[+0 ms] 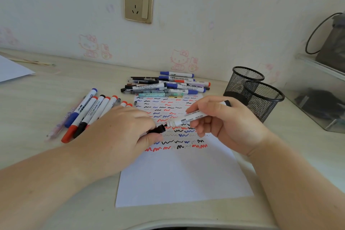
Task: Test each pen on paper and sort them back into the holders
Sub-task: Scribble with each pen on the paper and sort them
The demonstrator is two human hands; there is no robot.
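Note:
My right hand (222,127) grips a white whiteboard marker (188,118) with a black end, held over the paper (183,179). My left hand (123,132) pinches its black cap (157,129) just off the marker's tip. The sheet carries several rows of red, blue and black squiggles. A pile of markers and pens (166,85) lies beyond the paper's far edge. A second row of markers (87,114) lies to the left, partly under my left hand. Two black mesh holders (261,99) stand at the right, both looking empty.
The desk meets a wall with a socket plate (138,3). A clear plastic box (321,95) sits at the far right with a wire-rimmed object on top. A white sheet (11,71) and thin sticks lie at the far left.

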